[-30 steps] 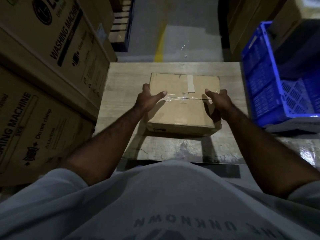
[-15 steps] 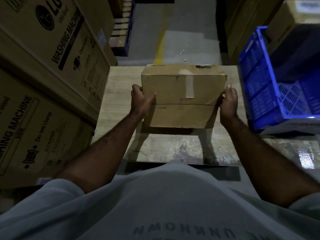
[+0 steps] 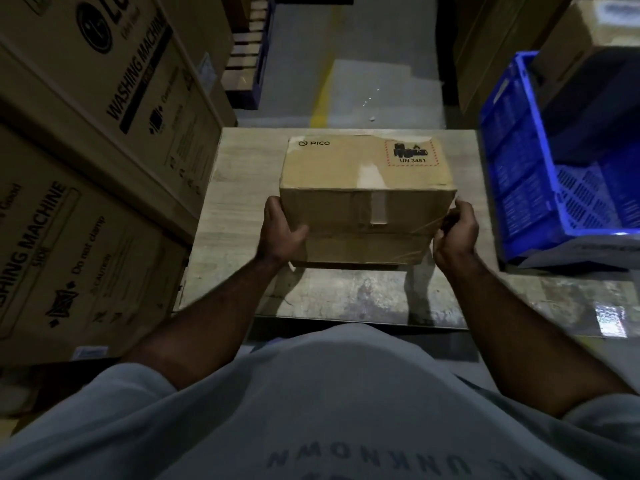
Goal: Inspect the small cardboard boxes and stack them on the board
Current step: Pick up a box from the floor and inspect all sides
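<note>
A small brown cardboard box [image 3: 367,188] with a PICO mark and a red-bordered UN 3481 label is held above the pale wooden board [image 3: 242,188]. It is tipped so the printed face looks up and the taped seam faces me. My left hand [image 3: 278,233] grips its left end, thumb across the near face. My right hand [image 3: 453,230] grips the right end with curled fingers. Whether the box's lower edge touches the board is hidden.
Large washing machine cartons [image 3: 90,161] stand stacked along the left. A blue plastic crate [image 3: 540,174] sits at the right of the board, with dark boxes behind it. Beyond the board lies grey floor with a yellow line [image 3: 323,95] and a pallet [image 3: 246,60].
The box lay flat on the board a second ago. Both hands raised it and rolled it toward me, so the labelled face has come into view on top.
</note>
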`<act>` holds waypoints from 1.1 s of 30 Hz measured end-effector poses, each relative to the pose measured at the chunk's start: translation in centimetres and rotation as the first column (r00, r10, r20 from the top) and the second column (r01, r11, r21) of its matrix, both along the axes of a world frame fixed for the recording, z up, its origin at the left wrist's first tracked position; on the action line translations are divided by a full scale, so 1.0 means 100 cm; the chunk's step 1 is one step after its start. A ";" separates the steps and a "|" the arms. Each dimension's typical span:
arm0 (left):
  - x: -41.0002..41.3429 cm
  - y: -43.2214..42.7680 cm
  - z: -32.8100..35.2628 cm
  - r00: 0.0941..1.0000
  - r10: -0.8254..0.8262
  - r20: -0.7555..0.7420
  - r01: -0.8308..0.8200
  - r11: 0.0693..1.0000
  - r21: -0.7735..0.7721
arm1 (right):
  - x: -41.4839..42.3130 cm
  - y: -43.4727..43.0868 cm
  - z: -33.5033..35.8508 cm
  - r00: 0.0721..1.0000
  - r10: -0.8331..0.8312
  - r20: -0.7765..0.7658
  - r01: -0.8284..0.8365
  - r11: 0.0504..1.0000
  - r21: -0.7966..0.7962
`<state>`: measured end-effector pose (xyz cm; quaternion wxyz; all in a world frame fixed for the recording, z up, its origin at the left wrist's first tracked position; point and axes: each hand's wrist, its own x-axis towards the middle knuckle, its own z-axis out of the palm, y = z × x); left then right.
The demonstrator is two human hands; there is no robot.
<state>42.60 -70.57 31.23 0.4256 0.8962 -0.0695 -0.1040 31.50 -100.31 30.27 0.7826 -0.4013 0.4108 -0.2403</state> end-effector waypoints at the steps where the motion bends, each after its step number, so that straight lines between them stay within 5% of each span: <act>1: -0.002 0.003 -0.003 0.999 -0.022 -0.024 0.023 0.999 0.041 | -0.005 0.000 -0.003 1.000 0.025 -0.018 -0.025 1.000 -0.018; 8: -0.026 0.028 -0.020 0.990 -0.032 -0.135 0.045 0.994 0.097 | -0.032 0.008 -0.008 0.983 0.150 -0.104 -0.159 0.984 -0.079; 14: -0.040 0.017 0.014 0.979 -0.057 0.194 0.037 0.994 0.101 | -0.035 0.005 0.018 0.973 0.137 -0.185 -0.196 0.915 -0.352; 18: -0.049 0.013 0.023 0.842 -0.281 0.460 0.133 0.935 0.328 | -0.050 0.016 0.043 0.967 0.101 -0.234 -0.246 0.612 -0.752; 23: -0.055 -0.002 0.035 0.767 -0.515 0.383 0.236 0.781 0.578 | -0.062 0.039 0.052 0.829 0.224 -0.512 -0.525 -0.003 -0.851; 27: -0.055 -0.005 0.032 0.779 -0.572 0.257 0.235 0.646 0.727 | -0.066 0.050 0.046 0.749 0.195 -0.633 -0.613 -0.158 -0.774; 33: -0.054 -0.007 0.032 0.794 -0.551 0.256 0.218 0.652 0.726 | -0.061 0.054 0.047 0.652 0.066 -0.755 -0.720 -0.255 -0.645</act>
